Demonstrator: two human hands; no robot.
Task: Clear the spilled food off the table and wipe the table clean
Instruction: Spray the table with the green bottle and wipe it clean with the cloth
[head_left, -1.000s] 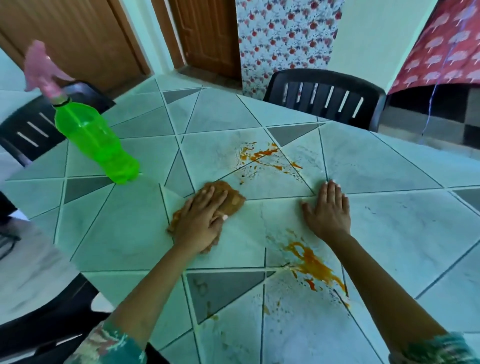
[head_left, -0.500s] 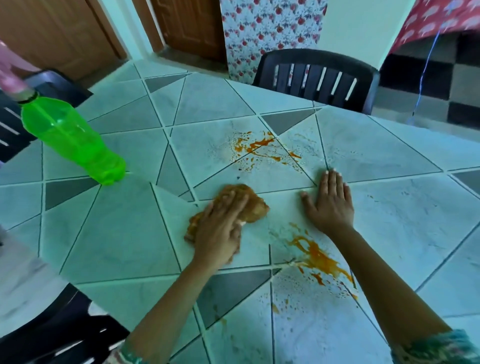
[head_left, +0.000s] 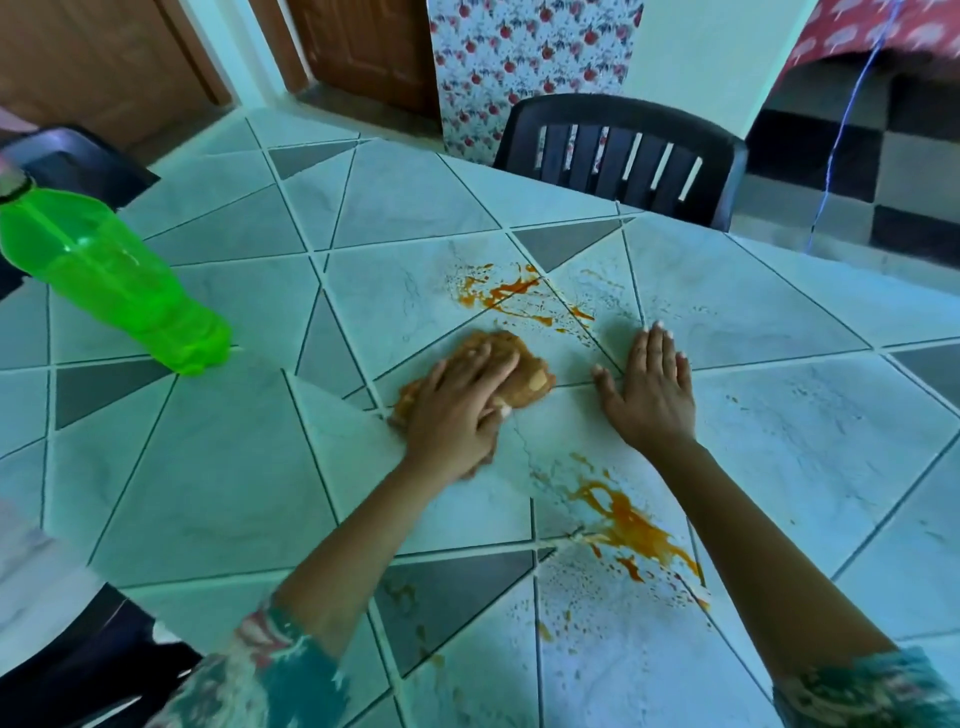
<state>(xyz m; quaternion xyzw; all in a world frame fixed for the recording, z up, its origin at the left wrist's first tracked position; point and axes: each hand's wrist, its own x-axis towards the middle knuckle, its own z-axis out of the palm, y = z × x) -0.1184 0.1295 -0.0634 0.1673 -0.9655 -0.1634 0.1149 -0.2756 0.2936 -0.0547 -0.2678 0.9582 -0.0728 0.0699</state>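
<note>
Left hand (head_left: 457, 415) flat, pressing cloth (head_left: 524, 371) at frame centre; right hand (head_left: 649, 395) splayed flat on table (head_left: 208, 467). Cloth looks soft, sodden, likely slippy; I'd press its middle, not pinch.

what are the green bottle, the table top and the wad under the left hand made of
Green bottle: translucent plastic, light glows through. Table top: seemingly glazed marbled tile, pale grout lines, though possibly a printed cover. Wad under the left hand: soft crumpled cloth or sponge, stained orange-brown.
</note>
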